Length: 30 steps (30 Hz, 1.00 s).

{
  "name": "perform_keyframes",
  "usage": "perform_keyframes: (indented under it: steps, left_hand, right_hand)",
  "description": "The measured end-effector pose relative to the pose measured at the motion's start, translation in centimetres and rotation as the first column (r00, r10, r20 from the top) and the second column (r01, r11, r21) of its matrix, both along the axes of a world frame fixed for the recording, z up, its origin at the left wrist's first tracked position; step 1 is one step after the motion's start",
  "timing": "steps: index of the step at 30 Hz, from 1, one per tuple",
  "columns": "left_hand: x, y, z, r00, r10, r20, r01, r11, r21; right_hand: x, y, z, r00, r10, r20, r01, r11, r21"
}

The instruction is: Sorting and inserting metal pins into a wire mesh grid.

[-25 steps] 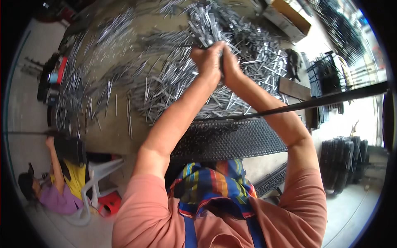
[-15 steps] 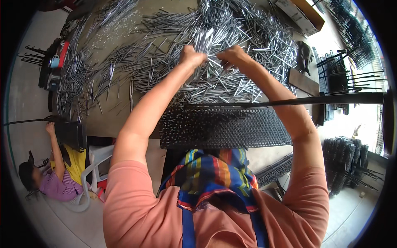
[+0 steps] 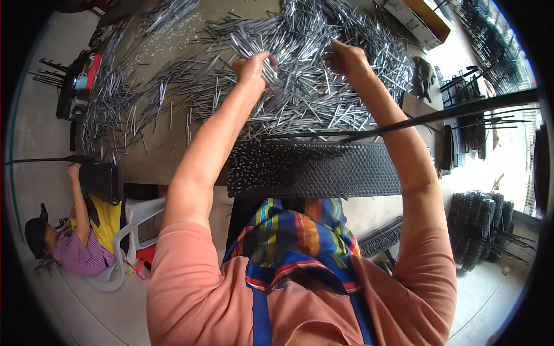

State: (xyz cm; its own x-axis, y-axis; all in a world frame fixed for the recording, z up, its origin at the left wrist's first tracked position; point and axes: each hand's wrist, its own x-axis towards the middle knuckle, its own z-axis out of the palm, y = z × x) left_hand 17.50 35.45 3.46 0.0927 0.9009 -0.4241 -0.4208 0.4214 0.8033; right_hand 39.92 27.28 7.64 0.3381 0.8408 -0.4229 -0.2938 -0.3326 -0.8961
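Low in the frame, a striped apron [image 3: 294, 242]; above it, at centre, a black perforated rack [image 3: 314, 170] bristling with upright pins. Higher up, left hand [image 3: 254, 66] clenched on a bundle of thin metal rods [image 3: 254, 49]; right hand [image 3: 346, 57] resting on the heap [image 3: 311, 92], fingers curled, grip impossible to tell. Probably stiff, light, slippery, sharp-ended: best gripped mid-length. Free tabletop [image 3: 150, 155] at left; long dark bar [image 3: 450, 112] crowding the right.

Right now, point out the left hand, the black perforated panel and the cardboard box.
left hand [image 3: 253, 68], head view, back of the hand.
black perforated panel [image 3: 346, 173], head view, bare middle.
cardboard box [image 3: 416, 20], head view, long side wall.
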Motion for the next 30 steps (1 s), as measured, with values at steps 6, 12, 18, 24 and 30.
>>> perform_keyframes:
  steps: [6, 12, 18, 24, 30]
  left_hand:
    - [6.6, -4.9, 9.1, 0.911, 0.168, 0.377, -0.207, 0.976, 0.063]
    - [11.2, -6.1, 7.5, 0.93, 0.208, 0.304, -0.25, 0.962, 0.107]
    - [0.3, -1.7, 3.6, 0.11, 0.122, -0.986, 0.772, 0.614, 0.162]
    - [-15.0, -2.4, 0.2, 0.377, -0.302, -0.875, 0.494, 0.865, -0.086]
    - [-23.8, -13.3, 0.4, 0.853, -0.275, -0.443, 0.305, 0.952, -0.005]
  right_hand:
    - [-2.5, -0.6, 1.4, 0.91, 0.07, -0.409, -0.059, 0.998, 0.038]
    - [-5.5, -2.6, 4.4, 0.896, 0.065, -0.44, 0.062, 0.962, 0.267]
    - [4.4, -6.4, -2.8, 0.721, 0.345, 0.6, -0.163, 0.927, -0.338]
    - [5.5, -16.8, 2.1, 0.639, 0.053, 0.768, 0.021, 0.996, -0.086]
    - [10.8, -31.2, -2.9, -0.152, 0.116, 0.981, 0.399, 0.916, -0.046]
